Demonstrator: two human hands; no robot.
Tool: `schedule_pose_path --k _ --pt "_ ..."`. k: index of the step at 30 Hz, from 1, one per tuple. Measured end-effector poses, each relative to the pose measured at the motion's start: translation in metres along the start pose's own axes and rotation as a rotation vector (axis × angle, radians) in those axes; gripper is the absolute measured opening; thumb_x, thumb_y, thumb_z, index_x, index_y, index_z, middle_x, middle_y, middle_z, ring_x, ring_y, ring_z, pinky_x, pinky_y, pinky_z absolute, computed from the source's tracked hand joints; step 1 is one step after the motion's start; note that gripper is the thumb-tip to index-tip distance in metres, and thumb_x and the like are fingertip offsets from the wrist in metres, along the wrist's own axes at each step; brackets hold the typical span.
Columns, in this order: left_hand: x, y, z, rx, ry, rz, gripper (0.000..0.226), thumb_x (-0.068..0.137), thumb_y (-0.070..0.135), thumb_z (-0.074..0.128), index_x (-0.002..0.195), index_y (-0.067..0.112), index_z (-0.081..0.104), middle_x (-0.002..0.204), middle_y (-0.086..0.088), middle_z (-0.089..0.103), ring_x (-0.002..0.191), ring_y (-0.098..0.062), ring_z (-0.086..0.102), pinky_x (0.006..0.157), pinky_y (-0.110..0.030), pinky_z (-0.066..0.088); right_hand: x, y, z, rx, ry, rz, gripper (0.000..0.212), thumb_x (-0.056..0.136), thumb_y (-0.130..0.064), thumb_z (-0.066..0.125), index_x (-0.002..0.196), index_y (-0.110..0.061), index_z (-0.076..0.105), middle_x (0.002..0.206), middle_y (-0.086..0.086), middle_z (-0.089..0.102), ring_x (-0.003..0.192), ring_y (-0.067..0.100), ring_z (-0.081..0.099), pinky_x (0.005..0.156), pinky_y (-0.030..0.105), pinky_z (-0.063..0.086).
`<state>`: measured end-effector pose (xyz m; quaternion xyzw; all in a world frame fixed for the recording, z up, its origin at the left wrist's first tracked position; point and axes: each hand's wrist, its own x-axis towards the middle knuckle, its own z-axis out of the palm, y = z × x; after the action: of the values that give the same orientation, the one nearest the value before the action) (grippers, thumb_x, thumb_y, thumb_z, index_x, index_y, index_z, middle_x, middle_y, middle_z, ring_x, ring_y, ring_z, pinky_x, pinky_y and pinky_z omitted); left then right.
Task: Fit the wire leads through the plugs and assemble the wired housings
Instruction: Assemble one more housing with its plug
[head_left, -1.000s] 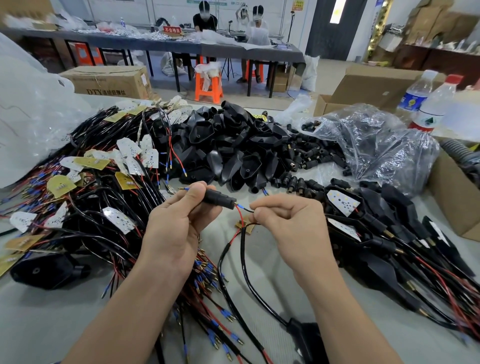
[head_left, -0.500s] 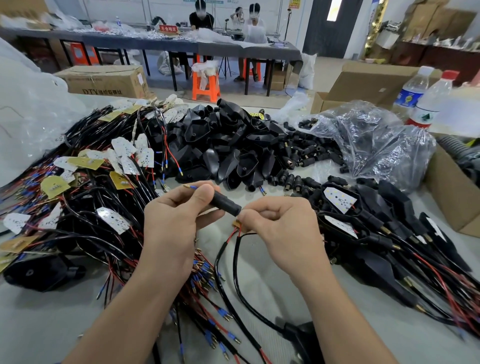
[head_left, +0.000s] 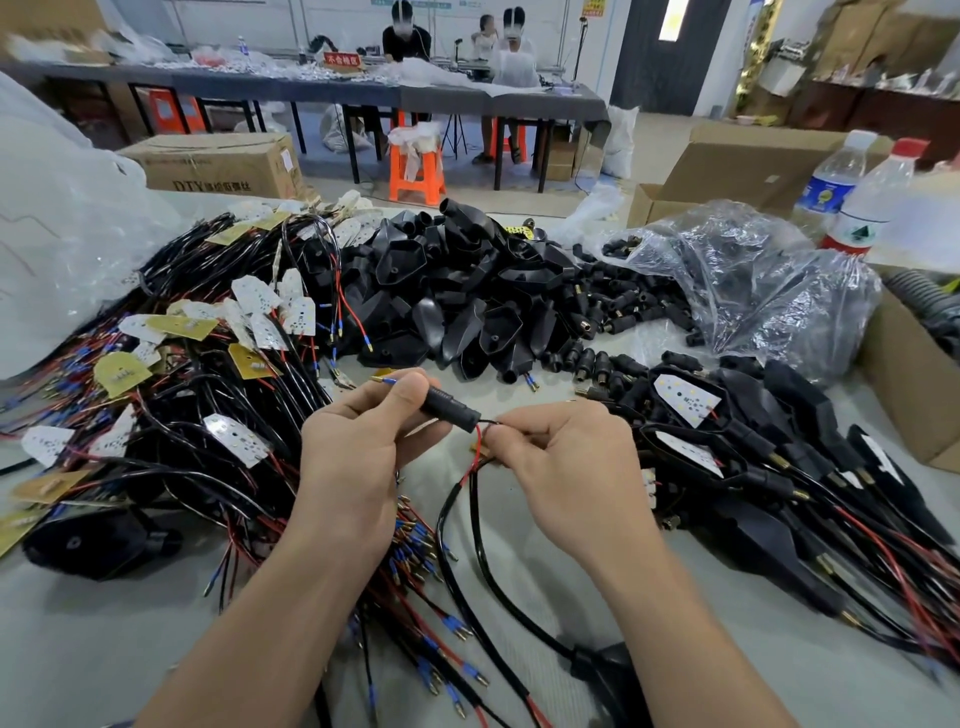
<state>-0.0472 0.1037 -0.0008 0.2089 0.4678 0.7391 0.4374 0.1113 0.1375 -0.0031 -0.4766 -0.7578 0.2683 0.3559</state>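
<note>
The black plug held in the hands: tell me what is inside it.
A lead runs through the black plug: its blue-sleeved tip sticks out the left end, and red and black wires leave the right. The stretch inside is hidden.

The left hand (head_left: 358, 452) hides the plug's (head_left: 451, 409) near end.

2 hands (head_left: 363, 447) work here. 2 plastic bottles (head_left: 878, 192) stand at the far right. 1 orange stool (head_left: 417, 166) sits by the far table, where 3 people (head_left: 405, 36) sit. The black housings (head_left: 457, 291), plugs (head_left: 623, 306) and wires (head_left: 208, 405) lie in heaps too dense to count.
</note>
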Motion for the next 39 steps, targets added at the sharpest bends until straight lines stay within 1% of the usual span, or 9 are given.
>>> schedule_pose_path --k 2,5,9,17,21,24,27,32,39 --pt "0.001 0.001 -0.001 -0.018 0.000 -0.012 0.013 0.070 0.023 0.075 0.076 0.012 0.078 0.084 -0.007 0.077 0.075 -0.015 0.075 0.061 -0.023 0.060 0.000 -0.002 -0.003 0.089 -0.063 0.039 0.026 0.091 -0.031 0.068 0.078 -0.009 0.074 0.060 0.010 0.055 0.052 0.007 0.040 0.049 0.023 0.035" --pt "0.005 0.004 -0.004 -0.061 -0.007 -0.024 0.021 0.071 0.023 0.074 0.085 0.007 0.074 0.083 -0.005 0.076 0.073 -0.012 0.073 0.062 -0.022 0.060 0.002 -0.006 -0.007 0.594 -0.195 0.255 0.034 0.102 -0.025 0.055 0.086 -0.009 0.080 0.078 0.010 0.077 0.070 0.015 0.070 0.065 0.026 0.055" --pt "0.006 0.005 -0.005 -0.093 -0.043 -0.032 0.009 0.072 0.022 0.074 0.073 0.014 0.078 0.085 -0.007 0.076 0.076 -0.013 0.074 0.061 -0.022 0.060 0.001 -0.009 -0.008 0.776 -0.286 0.346 0.038 0.107 -0.025 0.049 0.091 -0.005 0.078 0.087 0.015 0.078 0.073 0.019 0.072 0.065 0.021 0.056" --pt "0.001 0.003 -0.003 -0.020 -0.094 -0.041 0.012 0.071 0.023 0.073 0.079 0.017 0.081 0.086 -0.008 0.078 0.073 -0.012 0.074 0.059 -0.020 0.059 0.000 -0.010 0.001 0.502 -0.167 0.213 0.030 0.098 -0.019 0.060 0.077 -0.009 0.079 0.073 0.010 0.076 0.066 0.016 0.069 0.069 0.029 0.053" --pt "0.001 0.003 -0.002 -0.057 -0.070 -0.056 0.029 0.072 0.021 0.072 0.099 0.010 0.073 0.084 -0.007 0.078 0.067 -0.011 0.072 0.059 -0.021 0.059 -0.002 -0.010 0.000 0.723 -0.260 0.313 0.036 0.105 -0.023 0.052 0.088 -0.005 0.078 0.080 0.012 0.077 0.072 0.018 0.071 0.068 0.025 0.056" --pt "0.000 0.005 -0.003 -0.068 -0.096 -0.075 0.018 0.073 0.022 0.071 0.088 0.014 0.076 0.086 -0.005 0.078 0.068 -0.010 0.074 0.058 -0.020 0.058 -0.003 -0.012 -0.003 0.861 -0.394 0.342 0.033 0.107 -0.015 0.046 0.096 -0.004 0.075 0.083 0.014 0.077 0.076 0.024 0.073 0.072 0.025 0.058" --pt "-0.003 0.008 -0.003 -0.101 -0.186 -0.157 0.015 0.075 0.027 0.070 0.073 0.021 0.083 0.091 -0.001 0.079 0.074 -0.008 0.075 0.061 -0.019 0.059 -0.002 -0.012 -0.003 0.856 -0.327 0.329 0.030 0.102 -0.013 0.057 0.080 -0.010 0.078 0.072 0.013 0.073 0.064 0.021 0.068 0.063 0.023 0.055" --pt "-0.001 0.013 -0.007 -0.140 -0.235 -0.223 0.020 0.080 0.027 0.066 0.083 0.023 0.085 0.101 -0.002 0.080 0.089 -0.012 0.077 0.065 -0.022 0.061 -0.001 -0.011 0.004 0.786 -0.204 0.280 0.025 0.093 -0.019 0.070 0.070 -0.012 0.075 0.062 0.011 0.067 0.056 0.019 0.059 0.065 0.036 0.046" --pt "0.002 0.016 -0.012 0.149 -0.212 0.054 0.017 0.074 0.030 0.072 0.083 0.023 0.084 0.096 0.000 0.079 0.091 -0.008 0.072 0.078 -0.020 0.057 -0.004 -0.014 0.003 0.560 -0.246 0.212 0.016 0.085 -0.036 0.071 0.089 -0.021 0.072 0.071 0.005 0.075 0.049 0.013 0.054 0.051 0.021 0.042"
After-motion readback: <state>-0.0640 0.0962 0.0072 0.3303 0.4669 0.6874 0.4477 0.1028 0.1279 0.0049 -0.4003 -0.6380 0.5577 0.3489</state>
